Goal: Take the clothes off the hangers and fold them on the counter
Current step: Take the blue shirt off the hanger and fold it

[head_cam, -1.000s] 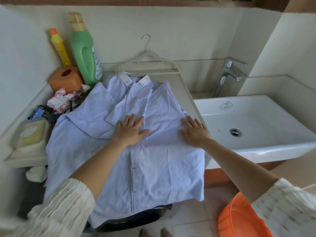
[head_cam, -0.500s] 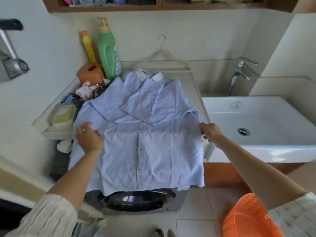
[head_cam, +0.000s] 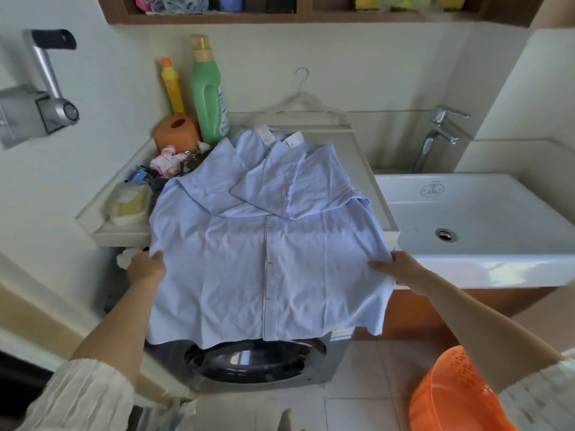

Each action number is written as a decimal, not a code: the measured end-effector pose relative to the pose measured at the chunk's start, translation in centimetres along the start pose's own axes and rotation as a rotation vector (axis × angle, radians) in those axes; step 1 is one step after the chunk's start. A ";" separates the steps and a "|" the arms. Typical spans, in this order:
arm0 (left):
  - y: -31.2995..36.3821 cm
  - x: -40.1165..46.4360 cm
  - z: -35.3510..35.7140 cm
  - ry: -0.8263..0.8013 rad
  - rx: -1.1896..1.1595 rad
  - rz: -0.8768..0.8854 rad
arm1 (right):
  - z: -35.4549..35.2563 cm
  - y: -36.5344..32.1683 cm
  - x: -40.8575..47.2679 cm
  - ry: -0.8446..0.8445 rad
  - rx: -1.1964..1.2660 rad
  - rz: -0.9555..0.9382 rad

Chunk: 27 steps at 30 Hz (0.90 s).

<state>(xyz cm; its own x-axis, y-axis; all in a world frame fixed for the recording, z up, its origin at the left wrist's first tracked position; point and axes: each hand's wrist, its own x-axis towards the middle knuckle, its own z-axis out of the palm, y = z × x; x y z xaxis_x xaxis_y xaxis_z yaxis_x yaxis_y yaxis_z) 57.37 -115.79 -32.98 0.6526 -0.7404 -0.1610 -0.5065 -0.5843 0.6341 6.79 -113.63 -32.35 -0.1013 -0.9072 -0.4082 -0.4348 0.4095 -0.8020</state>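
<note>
A light blue button shirt (head_cam: 236,275) lies front up on the white counter (head_cam: 381,209), both sleeves folded in over the chest. Its lower half hangs over the front edge, in front of the washing machine door (head_cam: 258,362). My left hand (head_cam: 146,269) grips the shirt's left side edge. My right hand (head_cam: 401,269) grips the right side edge at about the same height. An empty clear hanger (head_cam: 303,104) leans against the wall behind the collar.
A green detergent bottle (head_cam: 210,98), a yellow bottle (head_cam: 171,88), an orange tissue holder (head_cam: 177,129) and small clutter crowd the counter's left end. A white sink (head_cam: 485,219) with a tap (head_cam: 435,135) lies right. An orange basket (head_cam: 457,396) sits on the floor, lower right.
Both hands left the middle of the shirt, slid out to its side edges and down toward the hem, and took hold there. The view pulled back and up.
</note>
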 end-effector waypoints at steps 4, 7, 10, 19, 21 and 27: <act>0.2 0.7 -1.4 0.064 0.004 0.085 | -0.9 -1.1 -0.5 0.233 -0.060 -0.039; -0.9 0.9 -2.4 0.059 -0.012 0.124 | -1.3 -1.8 -1.0 0.331 -0.088 -0.008; -1.8 1.0 -2.8 -0.017 0.017 0.122 | 0.4 -1.7 -1.7 0.285 0.017 0.100; 1.8 2.0 -2.8 -0.154 -0.049 0.139 | 1.5 -4.8 -0.7 0.319 0.296 0.089; 2.3 2.7 -2.7 -0.067 -0.029 0.128 | 0.9 -4.4 -0.2 0.420 0.179 0.060; 3.3 2.5 -2.1 0.129 -0.001 0.133 | 0.3 -4.1 0.5 0.505 0.063 0.101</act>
<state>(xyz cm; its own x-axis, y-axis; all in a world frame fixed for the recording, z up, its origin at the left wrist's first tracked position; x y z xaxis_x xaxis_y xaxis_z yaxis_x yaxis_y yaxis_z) 58.51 -118.84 -29.70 0.6464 -0.7627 0.0227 -0.5931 -0.4835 0.6439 8.79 -115.71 -29.37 -0.5665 -0.7895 -0.2362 -0.3474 0.4887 -0.8003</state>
